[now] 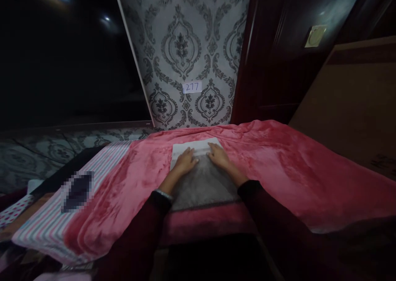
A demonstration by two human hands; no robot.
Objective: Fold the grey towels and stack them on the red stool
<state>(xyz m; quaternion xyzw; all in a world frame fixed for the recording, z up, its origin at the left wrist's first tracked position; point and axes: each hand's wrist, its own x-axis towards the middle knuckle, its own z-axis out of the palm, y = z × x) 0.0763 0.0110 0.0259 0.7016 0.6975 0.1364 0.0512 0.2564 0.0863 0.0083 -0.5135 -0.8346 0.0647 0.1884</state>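
Observation:
A grey cloth (pixel 204 186), perhaps a towel, lies flat on a pink-red plush blanket (pixel 148 161). Its far end has a whitish band with a paler stripe, and a dark edge runs along its near side. My left hand (pixel 186 161) rests on the cloth's left part near the whitish band, fingers stretched forward. On the right part, my right hand (pixel 219 156) lies with its fingers spread over the same band. Both palms face down, and neither hand grips anything that I can see.
A striped cloth (pixel 105 165) borders the blanket on the left, with a blurred-out dark object (pixel 77 192) on it. Behind stand a large dark screen (pixel 68 58) and a patterned wall (pixel 182 46) with a "277" label (pixel 192 87). A brown panel (pixel 355 107) leans at right.

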